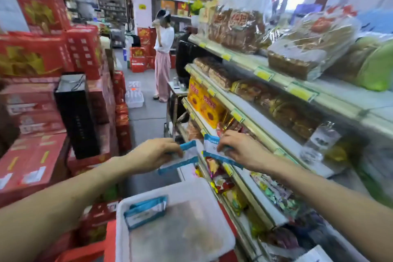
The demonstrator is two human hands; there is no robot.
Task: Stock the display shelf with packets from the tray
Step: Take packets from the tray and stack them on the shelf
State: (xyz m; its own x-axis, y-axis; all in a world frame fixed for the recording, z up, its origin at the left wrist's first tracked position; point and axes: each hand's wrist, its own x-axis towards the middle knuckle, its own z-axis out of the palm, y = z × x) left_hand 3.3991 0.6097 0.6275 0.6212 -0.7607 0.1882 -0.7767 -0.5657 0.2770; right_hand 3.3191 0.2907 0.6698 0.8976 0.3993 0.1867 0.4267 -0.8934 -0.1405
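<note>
My left hand (156,150) grips a blue-and-white packet (186,158) in the air above the tray's far edge. My right hand (238,148) pinches another blue-and-white packet (212,151) right at the front edge of the display shelf (251,178) on the right. Below both hands stands a white plastic tray (125,227); a few more blue-and-white packets (145,211) lean in its near left corner. The rest of the tray floor shows bare. The view is blurred by motion.
The shelf unit on the right holds bagged bread (238,27), yellow boxes (204,104) and snack bags (221,181). Red gift boxes (32,155) and a black bag (77,112) are stacked on the left. A person (162,57) stands down the aisle beside a clear crate (134,97).
</note>
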